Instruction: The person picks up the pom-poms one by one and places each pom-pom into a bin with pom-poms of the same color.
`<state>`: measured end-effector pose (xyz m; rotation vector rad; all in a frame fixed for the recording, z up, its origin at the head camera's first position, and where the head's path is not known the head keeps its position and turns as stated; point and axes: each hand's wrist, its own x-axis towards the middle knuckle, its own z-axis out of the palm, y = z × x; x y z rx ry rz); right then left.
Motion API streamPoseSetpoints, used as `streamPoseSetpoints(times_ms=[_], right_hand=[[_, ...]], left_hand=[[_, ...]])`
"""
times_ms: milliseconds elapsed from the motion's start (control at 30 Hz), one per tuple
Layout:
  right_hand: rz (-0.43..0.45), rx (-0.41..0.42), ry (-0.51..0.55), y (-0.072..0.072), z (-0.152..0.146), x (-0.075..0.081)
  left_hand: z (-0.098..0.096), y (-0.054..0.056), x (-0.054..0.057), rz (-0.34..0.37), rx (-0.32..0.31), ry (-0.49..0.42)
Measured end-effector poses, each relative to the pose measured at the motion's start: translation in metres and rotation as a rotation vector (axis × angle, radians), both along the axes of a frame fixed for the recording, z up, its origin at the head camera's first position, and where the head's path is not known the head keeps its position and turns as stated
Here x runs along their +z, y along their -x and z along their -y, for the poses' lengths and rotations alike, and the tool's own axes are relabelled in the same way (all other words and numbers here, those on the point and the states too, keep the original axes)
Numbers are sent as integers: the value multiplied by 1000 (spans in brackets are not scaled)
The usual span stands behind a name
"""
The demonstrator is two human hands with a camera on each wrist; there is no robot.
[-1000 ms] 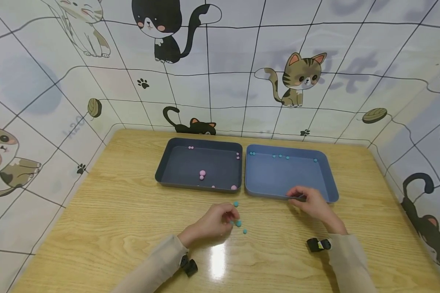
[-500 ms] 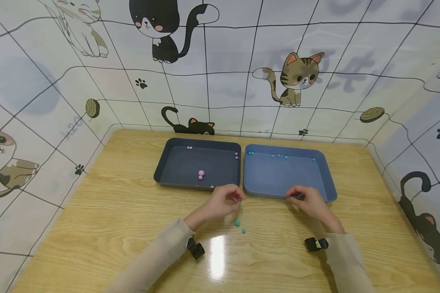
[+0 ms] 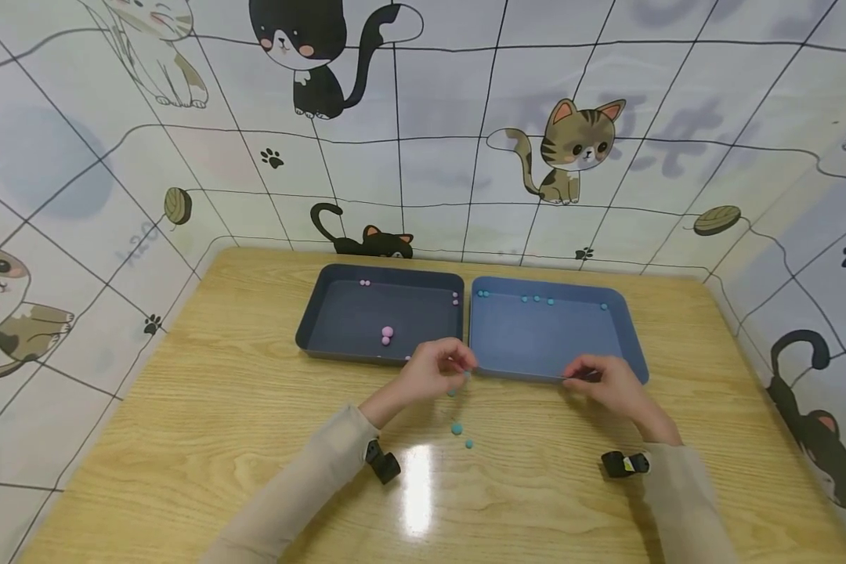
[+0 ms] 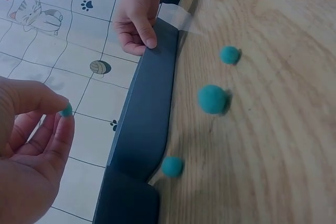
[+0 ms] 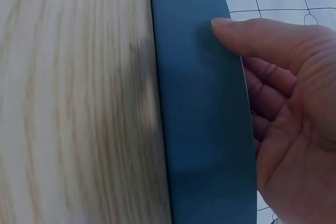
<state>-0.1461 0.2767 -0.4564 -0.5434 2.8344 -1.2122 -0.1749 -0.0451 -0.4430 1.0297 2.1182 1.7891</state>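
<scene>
Between thumb and fingertip, my left hand (image 3: 433, 372) pinches a small teal ball (image 4: 66, 109), held near the front corner where the two trays meet. My right hand (image 3: 609, 388) grips the front wall of the blue tray (image 3: 536, 341); in the right wrist view its thumb lies on the outer face, with the other fingers behind the wall. Several teal balls lie along the blue tray's far side. On the table in front are a larger teal ball (image 4: 212, 99) and two smaller ones, one of them partly under my left hand in the head view.
A dark tray (image 3: 345, 317) stands left of the blue one, holding several pink balls (image 3: 387, 332); my left hand covers its front right corner. Both trays rest on a wooden table (image 3: 254, 439), backed by a cat-patterned wall covering (image 3: 451, 172).
My left hand has picked a teal ball off the table and moved it forward, up to the trays' front edge. My right hand has shifted slightly right along the blue tray's rim.
</scene>
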Motion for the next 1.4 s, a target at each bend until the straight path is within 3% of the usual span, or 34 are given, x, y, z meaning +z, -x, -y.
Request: streamPoseSetpoints(times_ms=[233,467,533,700,767,1067,1400], right_hand=[[-33,7,-8,-2,2,5],[-6,6,28,0,-2,-2],[-2,6,41,2,-4,-4],[-14,-2,36,2,-6,-5],[-12,-7,33,2,-6,-5],[-2,-17,27,-1,-5,-6],[7,-8,27,2,-5,-5]], left_hand=[[-9,7,5,17,37,2],[-19,18,3,45,45,-34],[-20,17,13,55,48,-33],[-28,25,14,75,69,-22],[-32,32,6,74,74,-32],[-50,48,6,71,71,-52],[-73,62,6,163,145,-4]])
